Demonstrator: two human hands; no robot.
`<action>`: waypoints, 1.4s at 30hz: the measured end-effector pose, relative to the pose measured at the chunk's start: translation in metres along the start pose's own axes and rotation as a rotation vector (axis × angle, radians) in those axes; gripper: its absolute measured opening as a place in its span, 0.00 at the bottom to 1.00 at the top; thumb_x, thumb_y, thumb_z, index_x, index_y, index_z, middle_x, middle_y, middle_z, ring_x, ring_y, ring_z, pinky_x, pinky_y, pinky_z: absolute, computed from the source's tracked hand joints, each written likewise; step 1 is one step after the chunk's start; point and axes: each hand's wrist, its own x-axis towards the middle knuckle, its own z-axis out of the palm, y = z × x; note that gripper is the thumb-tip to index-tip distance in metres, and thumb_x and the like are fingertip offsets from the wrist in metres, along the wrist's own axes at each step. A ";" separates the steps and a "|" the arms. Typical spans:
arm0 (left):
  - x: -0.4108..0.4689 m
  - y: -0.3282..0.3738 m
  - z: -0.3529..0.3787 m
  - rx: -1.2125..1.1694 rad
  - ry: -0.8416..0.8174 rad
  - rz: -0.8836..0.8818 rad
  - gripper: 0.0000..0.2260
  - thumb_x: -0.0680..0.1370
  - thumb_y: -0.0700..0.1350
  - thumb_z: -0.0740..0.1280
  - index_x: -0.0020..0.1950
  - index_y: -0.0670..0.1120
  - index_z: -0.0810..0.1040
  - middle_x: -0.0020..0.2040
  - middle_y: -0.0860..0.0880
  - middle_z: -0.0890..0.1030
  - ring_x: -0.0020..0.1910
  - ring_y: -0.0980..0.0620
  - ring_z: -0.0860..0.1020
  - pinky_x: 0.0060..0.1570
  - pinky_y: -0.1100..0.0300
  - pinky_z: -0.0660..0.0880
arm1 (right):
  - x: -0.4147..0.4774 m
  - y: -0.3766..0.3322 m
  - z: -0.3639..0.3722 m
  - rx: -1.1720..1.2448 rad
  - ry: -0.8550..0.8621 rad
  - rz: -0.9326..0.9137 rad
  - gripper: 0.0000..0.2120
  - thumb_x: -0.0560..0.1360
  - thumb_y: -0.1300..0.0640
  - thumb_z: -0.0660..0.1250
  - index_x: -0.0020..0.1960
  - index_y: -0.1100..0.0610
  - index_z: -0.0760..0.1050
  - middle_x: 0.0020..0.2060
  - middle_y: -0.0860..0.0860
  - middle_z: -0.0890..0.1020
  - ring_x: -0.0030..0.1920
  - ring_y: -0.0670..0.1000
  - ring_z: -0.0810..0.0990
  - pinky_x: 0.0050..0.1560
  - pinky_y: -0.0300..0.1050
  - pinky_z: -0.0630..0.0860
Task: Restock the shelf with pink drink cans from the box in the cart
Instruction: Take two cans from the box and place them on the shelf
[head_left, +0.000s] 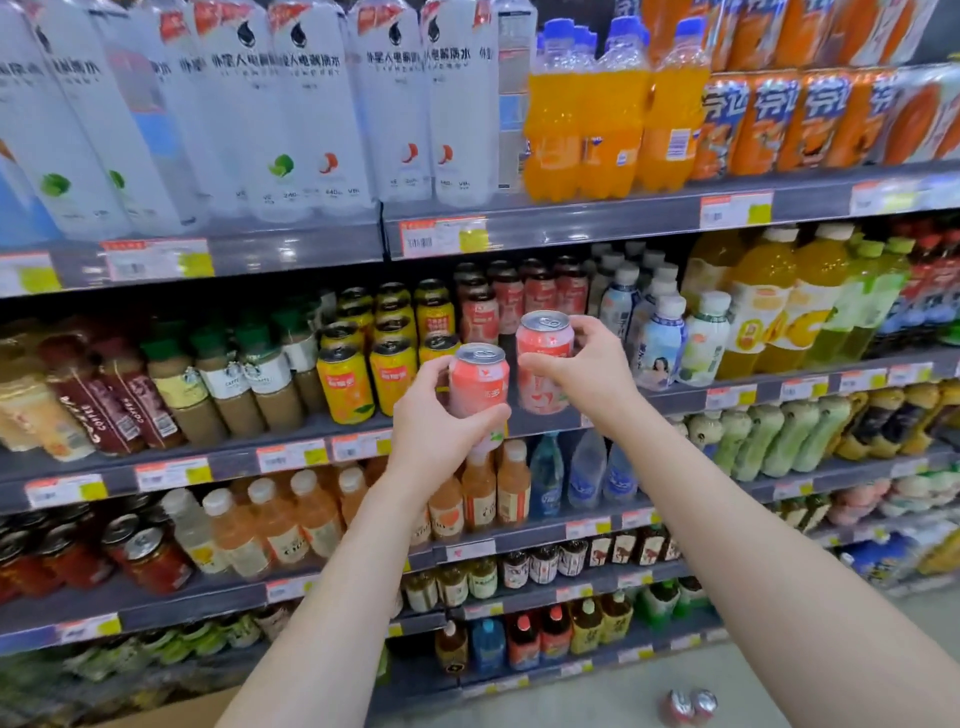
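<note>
The left can in the left hand is pale pink with a silver top. The right can in the right hand is coral pink with white patches. Yellow cans with red bands stand left of the left hand, and orange bottles stand above the right hand.

Both arms reach toward the shelf, one pink can per hand. Left hand grips the left pink can round its lower body, upright. Right hand holds the right pink can from the side, slightly higher, upright and just beside the other. Both are in front of the gap right of the yellow cans. Stocked pink cans sit further back. Two cans lie on the floor. A cardboard edge shows bottom left.
</note>
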 end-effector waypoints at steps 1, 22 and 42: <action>0.008 -0.004 0.003 0.006 0.005 -0.010 0.30 0.68 0.50 0.83 0.67 0.57 0.75 0.54 0.65 0.80 0.50 0.74 0.77 0.39 0.76 0.75 | 0.011 0.003 0.002 0.000 -0.005 0.005 0.32 0.64 0.51 0.83 0.65 0.52 0.74 0.54 0.46 0.83 0.52 0.46 0.83 0.56 0.53 0.83; 0.062 -0.028 0.053 0.064 0.089 -0.147 0.31 0.68 0.49 0.83 0.64 0.59 0.70 0.52 0.66 0.76 0.45 0.81 0.73 0.37 0.82 0.69 | 0.146 0.107 0.034 0.007 -0.078 0.052 0.39 0.55 0.44 0.82 0.62 0.54 0.76 0.53 0.48 0.85 0.52 0.48 0.85 0.58 0.54 0.82; 0.071 -0.037 0.078 0.060 0.142 -0.154 0.34 0.67 0.52 0.83 0.67 0.61 0.70 0.54 0.65 0.80 0.51 0.75 0.77 0.40 0.76 0.75 | 0.210 0.110 0.065 -0.044 -0.104 -0.030 0.32 0.67 0.52 0.82 0.67 0.54 0.74 0.61 0.52 0.83 0.61 0.53 0.81 0.59 0.43 0.75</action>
